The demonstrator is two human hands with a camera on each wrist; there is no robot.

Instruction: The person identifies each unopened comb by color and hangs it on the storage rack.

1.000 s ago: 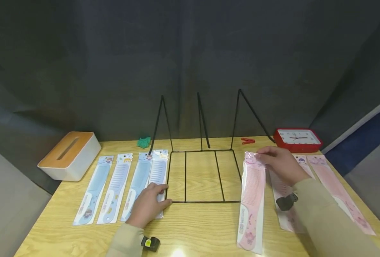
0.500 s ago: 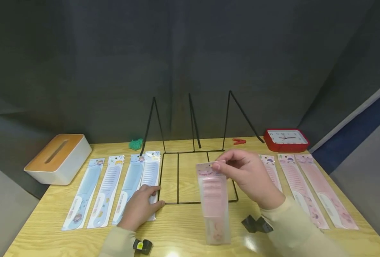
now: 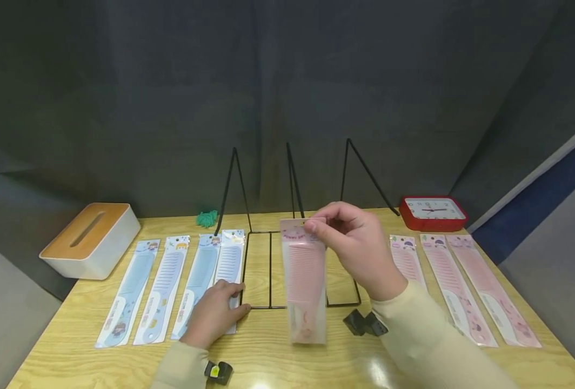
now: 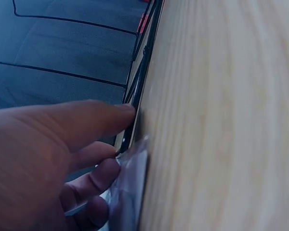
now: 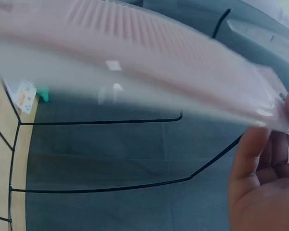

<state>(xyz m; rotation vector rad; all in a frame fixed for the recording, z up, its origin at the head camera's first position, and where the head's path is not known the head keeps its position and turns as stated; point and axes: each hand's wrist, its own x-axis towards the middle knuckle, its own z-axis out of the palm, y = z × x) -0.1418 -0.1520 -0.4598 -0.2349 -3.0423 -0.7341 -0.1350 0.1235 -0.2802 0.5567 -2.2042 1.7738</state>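
Note:
My right hand (image 3: 353, 248) pinches the top of a packaged pink comb (image 3: 306, 281) between thumb and fingers. The comb hangs upright over the front of a black wire display rack (image 3: 270, 270), off the table. In the right wrist view the comb (image 5: 149, 62) fills the upper part, and its card end meets the thumb and fingers. My left hand (image 3: 214, 310) holds the rack's front left corner, thumb and fingers about the wire in the left wrist view (image 4: 82, 144). Its fingers lie over a packaged blue comb (image 3: 229, 262). The rack's three hooks rise at the back.
Several packaged blue combs (image 3: 156, 294) lie left of the rack. Three packaged pink combs (image 3: 455, 286) lie to its right. A tissue box (image 3: 90, 240) stands at the left, a green tangle (image 3: 207, 218) behind the blue combs, and a red clock (image 3: 433, 213) at the back right.
My right hand has lifted the pink comb and carried it left from the right side to the rack's front, raising it further lately. The left hand keeps its place at the rack corner.

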